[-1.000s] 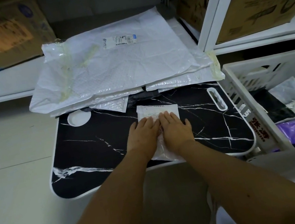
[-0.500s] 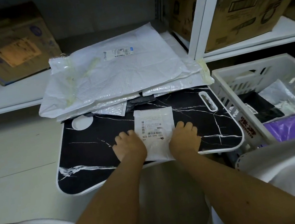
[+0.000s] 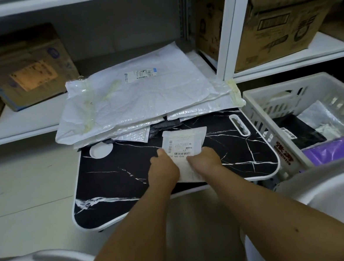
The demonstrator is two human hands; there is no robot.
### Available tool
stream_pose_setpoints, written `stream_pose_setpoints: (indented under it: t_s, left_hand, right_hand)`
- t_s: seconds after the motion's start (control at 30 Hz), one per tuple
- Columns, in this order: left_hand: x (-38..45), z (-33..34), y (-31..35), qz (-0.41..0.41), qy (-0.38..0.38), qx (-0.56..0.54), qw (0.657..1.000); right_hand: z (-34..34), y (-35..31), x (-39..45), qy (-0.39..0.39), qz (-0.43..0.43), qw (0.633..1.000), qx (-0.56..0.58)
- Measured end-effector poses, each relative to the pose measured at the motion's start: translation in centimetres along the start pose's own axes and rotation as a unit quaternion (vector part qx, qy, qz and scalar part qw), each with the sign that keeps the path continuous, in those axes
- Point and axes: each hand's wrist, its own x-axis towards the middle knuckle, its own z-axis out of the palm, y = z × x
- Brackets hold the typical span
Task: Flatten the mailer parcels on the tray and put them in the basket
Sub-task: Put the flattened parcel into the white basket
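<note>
A small white mailer parcel (image 3: pixel 184 145) with a barcode label lies on the black marble-pattern tray (image 3: pixel 115 181). My left hand (image 3: pixel 163 170) grips its left edge and my right hand (image 3: pixel 205 160) grips its right edge, fingers curled over the near half; the far end tilts up off the tray. A stack of large white bubble mailers (image 3: pixel 138 99) covers the tray's far end. The white slatted basket (image 3: pixel 260 101) stands to the right of the tray, with a black mailer (image 3: pixel 297 131), a clear one and a purple one (image 3: pixel 339 149) inside.
White shelving (image 3: pixel 229 19) rises behind the tray, with cardboard boxes (image 3: pixel 22 67) left and right (image 3: pixel 285 20). A pale floor (image 3: pixel 16 192) lies to the left. My grey-clad knees fill the bottom corners.
My hands slid outward from pressing flat on the small parcel to its two side edges, then closed on it and raised its far end. The camera tilted upward.
</note>
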Motion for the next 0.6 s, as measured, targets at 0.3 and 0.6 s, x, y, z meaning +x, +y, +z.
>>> stream_pose_setpoints:
  t_s: [0.3,0.6]
  left_hand:
    - [-0.7,-1.8,6.8,0.137,0.042,0.035,0.989]
    - [0.3,-0.3,16.4,0.253,0.050,0.047,0.965]
  right_hand:
    - [-7.0,-4.5,1.5,0.078,-0.073,0.993,-0.039]
    - [-19.1,-4.9,5.8,0.066,-0.085,0.990,-0.092]
